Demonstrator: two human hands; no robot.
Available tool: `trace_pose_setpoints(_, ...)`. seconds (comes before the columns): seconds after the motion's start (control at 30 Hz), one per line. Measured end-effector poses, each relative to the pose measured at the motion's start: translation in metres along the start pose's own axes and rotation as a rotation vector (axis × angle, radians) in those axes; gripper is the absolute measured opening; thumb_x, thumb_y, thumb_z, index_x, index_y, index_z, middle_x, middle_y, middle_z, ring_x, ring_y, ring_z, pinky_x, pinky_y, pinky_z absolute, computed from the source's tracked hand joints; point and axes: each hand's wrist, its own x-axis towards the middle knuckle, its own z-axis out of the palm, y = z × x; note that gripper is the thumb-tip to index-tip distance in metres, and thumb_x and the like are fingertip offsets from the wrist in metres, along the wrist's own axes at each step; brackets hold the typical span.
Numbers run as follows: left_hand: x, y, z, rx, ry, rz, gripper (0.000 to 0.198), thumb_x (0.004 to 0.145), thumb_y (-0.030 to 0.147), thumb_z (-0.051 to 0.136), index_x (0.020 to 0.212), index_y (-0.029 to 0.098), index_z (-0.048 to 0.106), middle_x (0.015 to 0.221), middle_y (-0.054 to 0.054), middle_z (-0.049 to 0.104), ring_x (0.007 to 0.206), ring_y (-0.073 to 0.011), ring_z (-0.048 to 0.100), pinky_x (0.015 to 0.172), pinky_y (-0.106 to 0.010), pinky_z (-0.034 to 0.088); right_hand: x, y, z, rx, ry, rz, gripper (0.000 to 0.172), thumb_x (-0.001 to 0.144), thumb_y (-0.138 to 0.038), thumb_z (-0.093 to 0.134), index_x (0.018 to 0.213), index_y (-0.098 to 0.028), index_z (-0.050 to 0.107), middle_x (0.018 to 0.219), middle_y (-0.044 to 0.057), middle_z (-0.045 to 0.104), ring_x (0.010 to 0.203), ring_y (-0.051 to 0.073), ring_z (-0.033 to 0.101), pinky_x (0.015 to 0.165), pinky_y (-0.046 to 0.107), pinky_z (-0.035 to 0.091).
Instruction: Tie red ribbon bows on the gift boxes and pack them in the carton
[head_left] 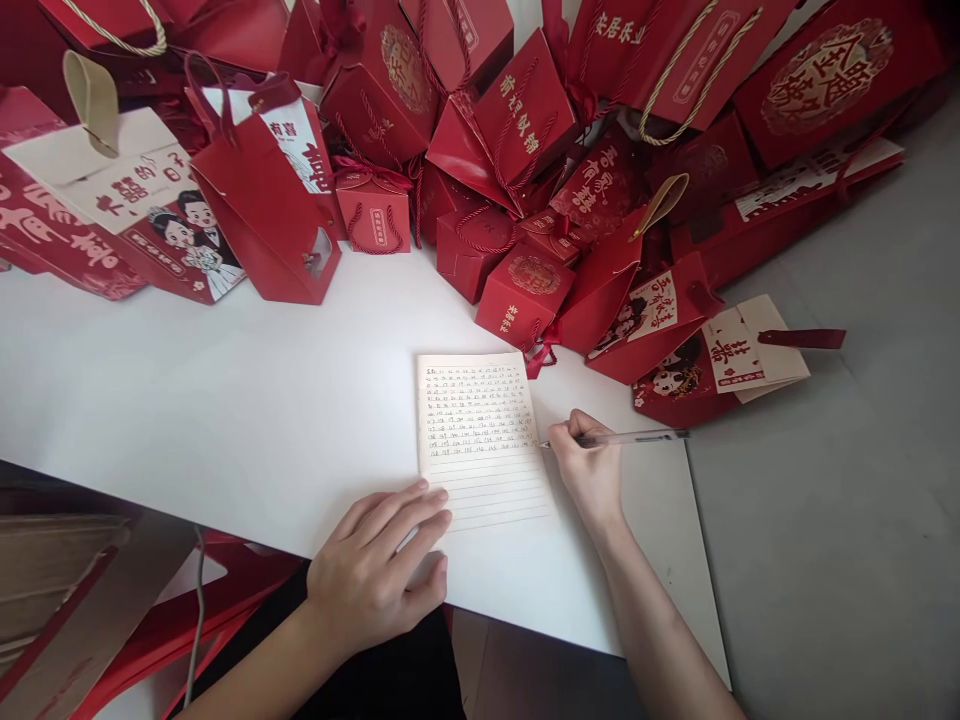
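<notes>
A lined notepad (487, 490) lies on the white table, its upper half filled with rows of handwritten numbers and its lower lines blank. My right hand (589, 465) is closed around a clear-barrelled pen (637, 437), whose tip is at the right edge of the page, by the last written row. Flat and with fingers stretched out, my left hand (386, 560) rests at the lower left of the notepad, fingertips on the page's left edge. It holds nothing.
Many red gift boxes with cord handles (525, 290) crowd the back of the white table (225, 400). A red and white box (720, 360) stands at the right, near a grey wall (840, 520). A grey cable (199, 610) hangs below the front edge at left.
</notes>
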Motion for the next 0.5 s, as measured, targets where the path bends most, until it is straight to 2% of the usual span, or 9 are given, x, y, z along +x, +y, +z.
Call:
trace_pose_setpoints(0.13, -0.002, 0.0, 0.001, -0.011, 0.0, -0.014, 0.02, 0.072, 0.016, 0.056, 0.088, 0.015, 0.067, 0.095, -0.004, 0.071, 0.093, -0.0225, 0.064, 0.076, -0.033, 0.048, 0.007, 0.005, -0.005, 0.167, 0.126, 0.08, 0.035, 0.071, -0.029, 0.055, 0.054, -0.021, 0.026, 0.048, -0.007, 0.029, 0.042, 0.007, 0.026, 0.038, 0.019, 0.02)
trace_pose_setpoints(0.27, 0.0, 0.004, -0.002, -0.046, -0.001, -0.068, 0.02, 0.071, 0.016, 0.055, 0.088, 0.016, 0.066, 0.096, -0.003, 0.07, 0.094, -0.022, 0.063, 0.077, -0.034, 0.047, 0.015, 0.015, -0.009, 0.053, 0.163, -0.029, 0.029, 0.073, -0.044, 0.061, 0.069, -0.019, 0.047, 0.061, -0.002, 0.05, 0.048, 0.011, 0.043, 0.044, 0.022, 0.036)
trace_pose_setpoints(0.37, 0.001, 0.005, -0.006, -0.09, -0.013, -0.134, 0.022, 0.071, 0.02, 0.055, 0.09, 0.019, 0.065, 0.097, -0.002, 0.069, 0.093, -0.0219, 0.063, 0.077, -0.034, 0.049, 0.019, 0.024, -0.017, -0.137, 0.17, -0.23, 0.031, 0.074, -0.046, 0.06, 0.085, -0.018, 0.057, 0.081, 0.005, 0.059, 0.066, 0.018, 0.055, 0.059, 0.029, 0.047)
trace_pose_setpoints(0.4, -0.001, 0.005, -0.007, -0.114, -0.03, -0.146, 0.024, 0.07, 0.024, 0.057, 0.092, 0.021, 0.064, 0.097, -0.002, 0.069, 0.093, -0.0225, 0.062, 0.077, -0.035, 0.05, 0.021, 0.027, -0.02, -0.214, 0.142, -0.339, 0.031, 0.075, -0.046, 0.059, 0.088, -0.017, 0.058, 0.087, 0.007, 0.059, 0.071, 0.02, 0.057, 0.064, 0.032, 0.048)
trace_pose_setpoints(0.47, -0.006, 0.0, -0.006, -0.182, -0.099, -0.124, 0.032, 0.069, 0.028, 0.061, 0.1, 0.026, 0.063, 0.098, -0.001, 0.069, 0.094, -0.0237, 0.063, 0.077, -0.037, 0.052, 0.026, 0.033, -0.026, -0.298, 0.086, -0.558, 0.031, 0.08, -0.043, 0.051, 0.094, -0.017, 0.061, 0.086, 0.008, 0.059, 0.074, 0.022, 0.058, 0.067, 0.035, 0.049)
trace_pose_setpoints(0.5, -0.009, -0.005, -0.006, -0.221, -0.143, -0.096, 0.037, 0.069, 0.03, 0.062, 0.107, 0.03, 0.06, 0.101, 0.0, 0.069, 0.094, -0.0242, 0.063, 0.076, -0.037, 0.053, 0.029, 0.037, -0.029, -0.335, -0.001, -0.646, 0.031, 0.082, -0.039, 0.046, 0.099, -0.017, 0.061, 0.09, 0.01, 0.06, 0.08, 0.024, 0.059, 0.071, 0.037, 0.049)
